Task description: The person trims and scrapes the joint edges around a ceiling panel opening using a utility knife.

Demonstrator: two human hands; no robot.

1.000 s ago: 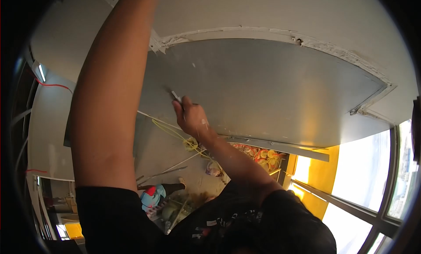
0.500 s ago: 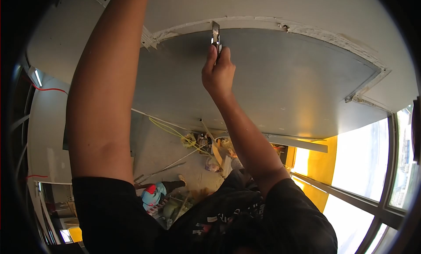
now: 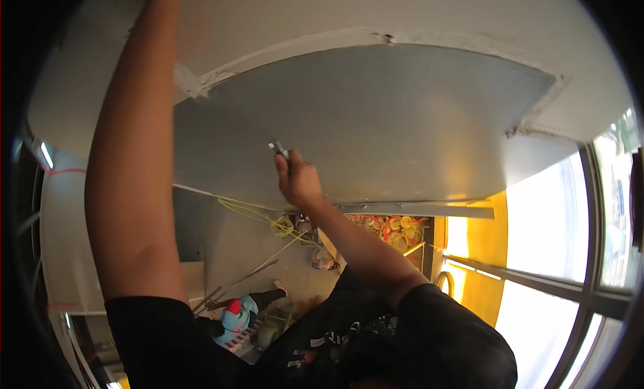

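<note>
My right hand (image 3: 300,182) is closed around a utility knife (image 3: 277,149), whose upper end points up and left. It is below the curved edge of the ceiling opening, in front of the smooth grey panel (image 3: 362,120). Rough white plaster (image 3: 322,41) runs along that edge, with a small dark hole in it. My left arm (image 3: 134,174) reaches straight up past the top of the view, and the hand at its end is out of sight.
Far below, a person (image 3: 238,316) in a light blue top is on the floor beside long thin strips. Yellow cable (image 3: 245,211) and a heap of orange and yellow material (image 3: 396,229) lie there too. Bright framed windows (image 3: 547,221) stand on the right.
My right hand has come down and left with the utility knife, away from the plastered edge. My left arm has shifted slightly left, and the whole view has tilted a little.
</note>
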